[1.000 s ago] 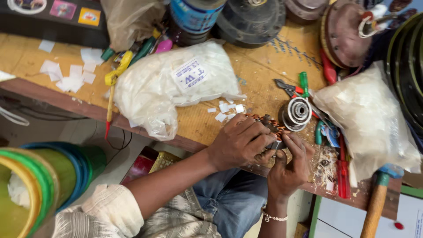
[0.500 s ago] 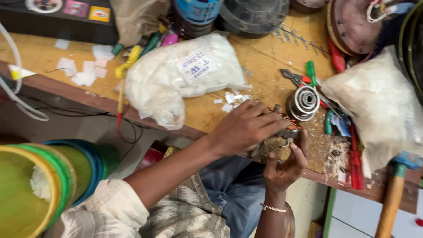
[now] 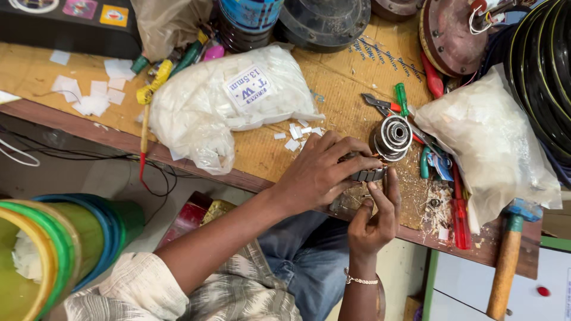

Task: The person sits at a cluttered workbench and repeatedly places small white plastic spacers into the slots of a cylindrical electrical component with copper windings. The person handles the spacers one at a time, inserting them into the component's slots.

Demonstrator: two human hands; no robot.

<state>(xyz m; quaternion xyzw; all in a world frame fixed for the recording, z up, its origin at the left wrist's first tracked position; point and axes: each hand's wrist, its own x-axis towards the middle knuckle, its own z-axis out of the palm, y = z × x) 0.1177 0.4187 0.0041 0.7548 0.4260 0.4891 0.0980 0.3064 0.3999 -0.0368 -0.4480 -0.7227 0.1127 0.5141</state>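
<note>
My left hand (image 3: 321, 169) grips a small round metal motor core (image 3: 369, 175) with slotted sides, held at the front edge of the wooden workbench (image 3: 279, 148). My right hand (image 3: 375, 217) comes up from below, its fingers pinching at the underside of the same core. A second, shinier round metal part (image 3: 394, 135) stands on the bench just behind the hands. Small white paper slips (image 3: 292, 135) lie scattered to the left of my left hand.
Two clear bags of white slips lie on the bench, one left (image 3: 229, 104), one right (image 3: 485, 137). Red and green screwdrivers (image 3: 458, 208) and a hammer (image 3: 505, 261) sit at the right. Black coils (image 3: 544, 77) and motor housings (image 3: 324, 21) line the back. Stacked coloured buckets (image 3: 53, 249) stand at the lower left.
The view has shifted a little. Both hands stay on the core at the bench edge; my right hand's fingers have moved up against its underside.
</note>
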